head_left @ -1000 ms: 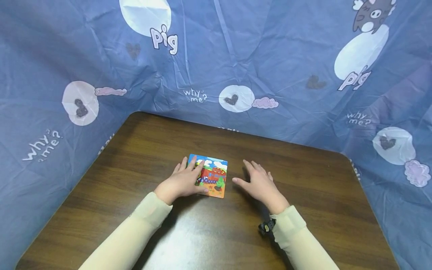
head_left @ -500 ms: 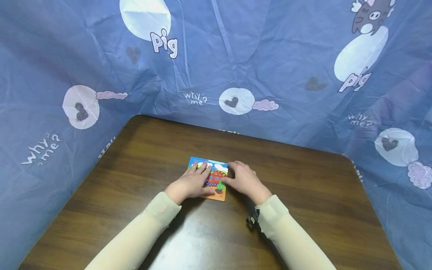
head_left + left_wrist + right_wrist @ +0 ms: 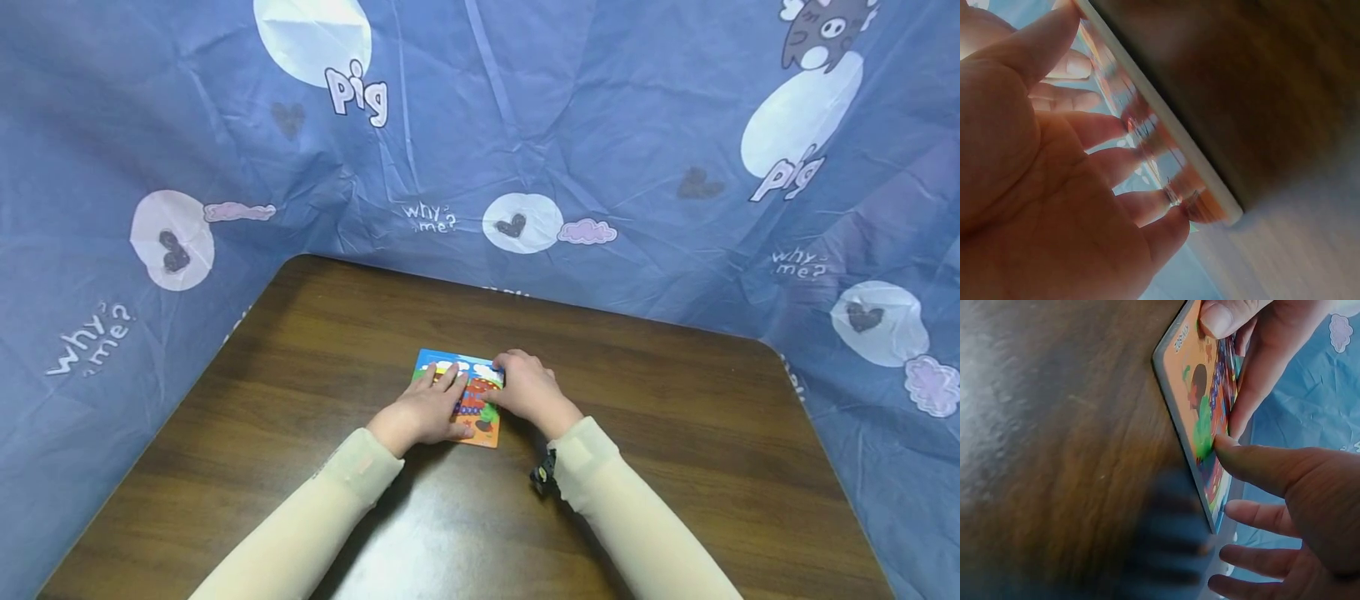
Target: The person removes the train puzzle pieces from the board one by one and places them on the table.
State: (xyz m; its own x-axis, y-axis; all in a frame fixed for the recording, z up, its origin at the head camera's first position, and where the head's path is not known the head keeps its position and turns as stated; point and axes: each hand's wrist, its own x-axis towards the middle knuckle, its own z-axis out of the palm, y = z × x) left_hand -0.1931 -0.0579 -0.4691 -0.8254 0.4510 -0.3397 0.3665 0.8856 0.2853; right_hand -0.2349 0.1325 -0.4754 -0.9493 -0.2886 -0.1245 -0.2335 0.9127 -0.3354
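Observation:
A thin, nearly square board with a colourful printed picture lies flat on the table. Sky, clouds, a red shape like a train and a green plant show on it. My left hand rests across its left half, fingers spread over the picture. At the right edge is my right hand; in the right wrist view its thumb touches the picture while the other fingers extend past the board's edge, fairly straight. From the left wrist, the board's pale near edge shows beyond my left fingers. My hands cover part of the picture.
The brown wood-grain table has rounded far corners and a bright glare patch near the front. Blue printed fabric hangs behind it and along both sides. A small black device sits at my right wrist.
My right hand has come leftward from beside the board to touch its right part. My left hand has slid slightly right over the picture. The board stays nearly in place.

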